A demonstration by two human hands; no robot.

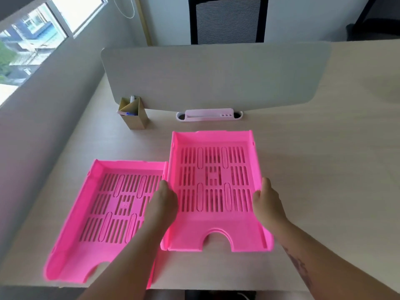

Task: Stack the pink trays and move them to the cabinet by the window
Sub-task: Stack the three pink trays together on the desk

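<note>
Fingers (263,185) of the right hand (267,201) and the left hand (165,199) clamp the side walls of the right-hand slotted pink plastic letter tray (214,191), which sits on or barely above the pale wood-grain tabletop (313,169); I cannot tell which. Its left wall overlaps the second slotted pink plastic tray (108,213) lying flat beside it. Lifted carelessly, that edge could snag and drag the neighbour, whose front lip already reaches the tabletop's near edge. No cabinet shows.
</note>
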